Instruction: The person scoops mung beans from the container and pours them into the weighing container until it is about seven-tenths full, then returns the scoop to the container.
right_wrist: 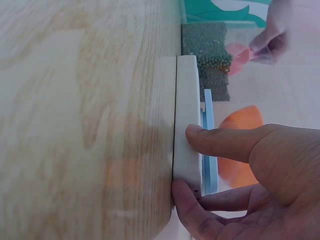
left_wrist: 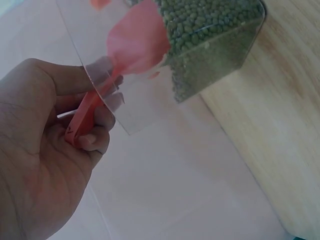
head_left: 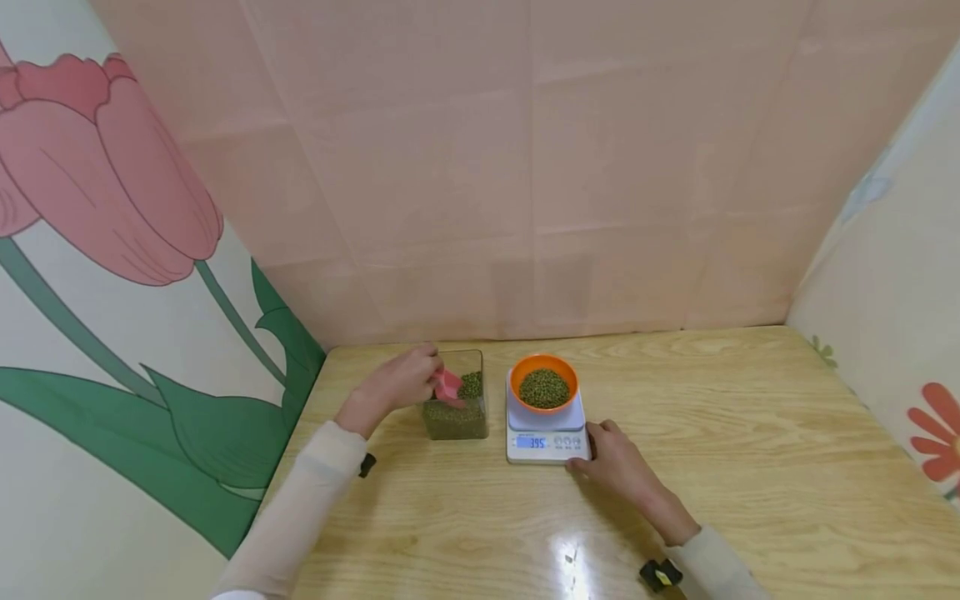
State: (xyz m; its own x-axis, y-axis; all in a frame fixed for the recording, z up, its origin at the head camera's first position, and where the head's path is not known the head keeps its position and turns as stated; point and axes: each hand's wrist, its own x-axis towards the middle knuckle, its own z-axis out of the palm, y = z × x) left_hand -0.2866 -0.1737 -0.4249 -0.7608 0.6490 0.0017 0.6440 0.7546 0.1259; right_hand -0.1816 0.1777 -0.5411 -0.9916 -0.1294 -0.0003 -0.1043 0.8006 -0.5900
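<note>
My left hand (head_left: 405,377) grips the handle of a pink scoop (left_wrist: 137,37), its fingers curled round it. The scoop's bowl is inside a clear square container (head_left: 457,421), at the surface of the green mung beans (left_wrist: 200,25). How much the scoop carries cannot be made out. My right hand (head_left: 617,460) holds the near right corner of a white kitchen scale (right_wrist: 186,110), thumb on the front edge and fingers at the side. On the scale's platform stands an orange bowl (head_left: 573,385) with more mung beans (head_left: 544,389) in it. The display (head_left: 532,443) seems to read 395.
The wooden table (head_left: 750,433) reaches back to a pink-covered wall (head_left: 450,167). A tulip-patterned panel (head_left: 112,167) borders the left side, and a pale wall with a red flower (head_left: 937,433) the right. The container stands just left of the scale.
</note>
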